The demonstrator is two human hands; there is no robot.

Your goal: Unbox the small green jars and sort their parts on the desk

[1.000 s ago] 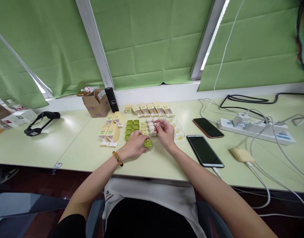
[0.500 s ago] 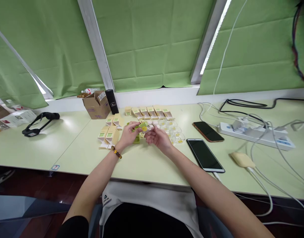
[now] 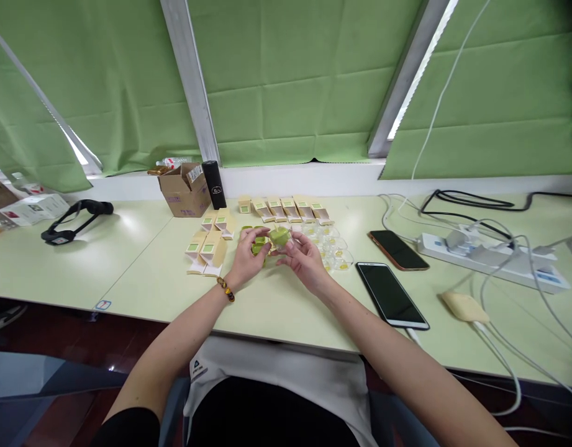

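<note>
In front of me, my right hand (image 3: 307, 264) grips a small clear plastic shell with a rounded green piece (image 3: 279, 237) in it. My left hand (image 3: 248, 256) is just left of that piece, thumb and forefinger apart; whether its fingertips touch the piece I cannot tell. Behind the left hand, several green pieces (image 3: 258, 247) lie on the table, partly hidden. To the right of my right hand sit several clear plastic shells (image 3: 340, 257) with yellow spots in them. Small cream boxes (image 3: 213, 248) with green windows stand open at the left.
A row of more cream boxes (image 3: 290, 209) stands at the back. Beyond are a cardboard box (image 3: 186, 194) and a black cylinder (image 3: 214, 185). At right lie two phones (image 3: 392, 295), a power strip (image 3: 493, 264), cables and a cream charger (image 3: 465, 307). A black headset (image 3: 76, 221) is far left.
The green piece has turned and now sits with the clear shell in my right hand. My left fingers have spread and shifted slightly left of it. The camera view has shifted a little.
</note>
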